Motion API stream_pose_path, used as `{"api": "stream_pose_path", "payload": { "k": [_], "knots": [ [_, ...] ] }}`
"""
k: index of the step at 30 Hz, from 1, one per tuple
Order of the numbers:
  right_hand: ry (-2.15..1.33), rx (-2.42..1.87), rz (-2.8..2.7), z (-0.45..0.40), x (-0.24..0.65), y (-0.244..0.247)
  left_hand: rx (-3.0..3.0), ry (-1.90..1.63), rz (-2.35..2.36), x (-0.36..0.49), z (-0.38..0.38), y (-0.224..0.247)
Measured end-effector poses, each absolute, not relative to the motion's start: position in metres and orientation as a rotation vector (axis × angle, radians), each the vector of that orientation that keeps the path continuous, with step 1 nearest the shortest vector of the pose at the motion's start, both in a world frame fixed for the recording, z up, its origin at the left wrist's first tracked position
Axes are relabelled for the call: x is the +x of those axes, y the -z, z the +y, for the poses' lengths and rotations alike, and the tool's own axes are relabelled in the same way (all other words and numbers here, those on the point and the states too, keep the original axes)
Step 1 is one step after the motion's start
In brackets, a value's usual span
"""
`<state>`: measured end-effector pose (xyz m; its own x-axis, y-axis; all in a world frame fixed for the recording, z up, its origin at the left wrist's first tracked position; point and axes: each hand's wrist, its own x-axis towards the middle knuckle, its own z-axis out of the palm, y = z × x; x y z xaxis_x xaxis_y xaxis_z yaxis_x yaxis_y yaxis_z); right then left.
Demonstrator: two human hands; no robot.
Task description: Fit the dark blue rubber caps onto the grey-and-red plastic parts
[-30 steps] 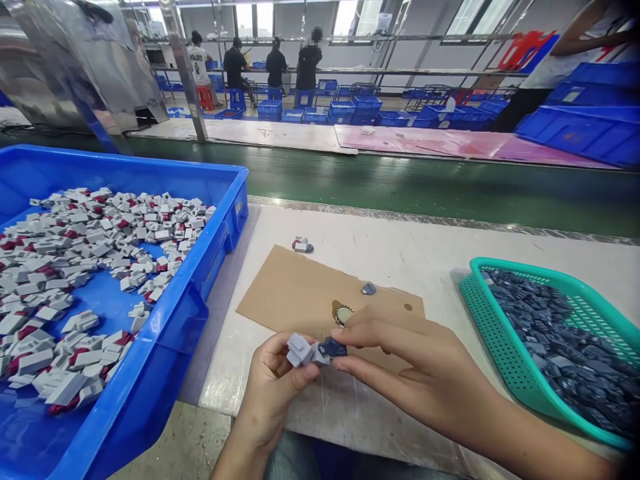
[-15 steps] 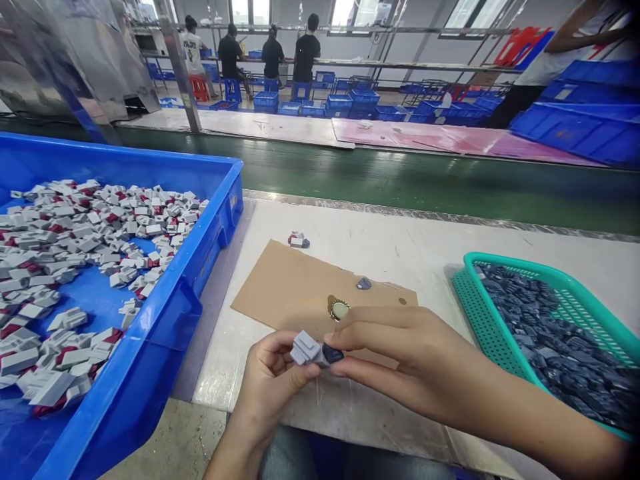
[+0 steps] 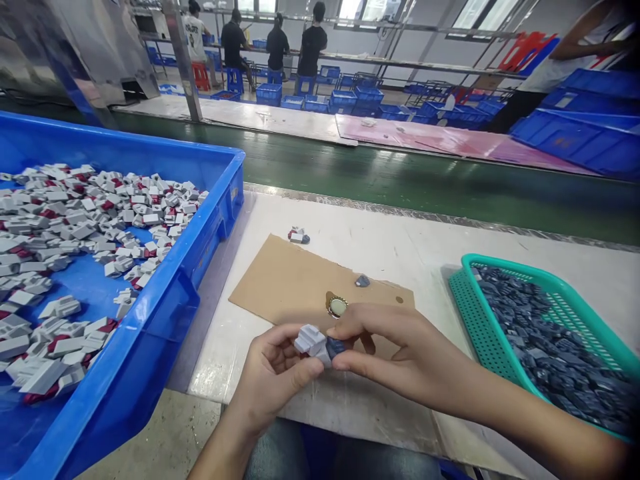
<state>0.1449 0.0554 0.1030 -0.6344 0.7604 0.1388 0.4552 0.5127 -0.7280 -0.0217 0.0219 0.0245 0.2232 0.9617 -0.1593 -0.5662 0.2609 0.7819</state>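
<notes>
A small grey plastic block piece (image 3: 311, 341) with stepped faces is pinched in my left hand (image 3: 273, 373), thumb across its front. My right hand (image 3: 405, 347) grips a dark blue plastic piece (image 3: 335, 347) between thumb and forefinger, pressed against the grey piece's right end. Whether the two parts are joined I cannot tell. Just beyond my hands lies a cardboard sheet (image 3: 280, 280), bearing a round pale cap with a toothed rim (image 3: 338, 306) and another dark blue piece (image 3: 363, 281). A grey, red and dark blue assembled piece (image 3: 299, 235) rests past the sheet.
A large blue bin (image 3: 200, 220) at left holds many grey-and-red pieces. On the right, a green basket (image 3: 467, 320) contains many dark blue pieces. A green conveyor belt (image 3: 300, 157) runs beyond the white table (image 3: 410, 233). Several people and blue crates (image 3: 575, 140) are farther back.
My right fingers have curled more around the dark blue piece, which stays against the grey one. Both hands remain almost in place; the camera view has shifted slightly.
</notes>
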Motion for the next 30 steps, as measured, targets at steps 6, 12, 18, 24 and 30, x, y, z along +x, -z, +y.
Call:
{"api": "stream_pose_path", "payload": {
  "k": [6, 12, 18, 24, 30],
  "knots": [
    [-1.142, -1.064, -2.226, 0.047, 0.134, -0.096, 0.976, -1.294, 0.939, -0.019, 0.018, -0.021],
    [-1.163, -1.149, -1.626, 0.059, 0.105, -0.085, 1.053, -1.171, 1.028, -0.019, 0.021, -0.024],
    [-1.351, -1.081, -1.416, 0.062, 0.069, -0.073, 1.2, -1.151, 1.034, -0.014, 0.02, -0.025],
    [-1.388, -0.988, -1.356, 0.055, 0.066, -0.06, 1.249, -1.195, 1.061, -0.014, 0.018, -0.028],
    [-1.501, -0.951, -1.254, 0.054, 0.064, -0.062, 1.173, -1.27, 1.032, -0.013, 0.02, -0.028]
  ]
}}
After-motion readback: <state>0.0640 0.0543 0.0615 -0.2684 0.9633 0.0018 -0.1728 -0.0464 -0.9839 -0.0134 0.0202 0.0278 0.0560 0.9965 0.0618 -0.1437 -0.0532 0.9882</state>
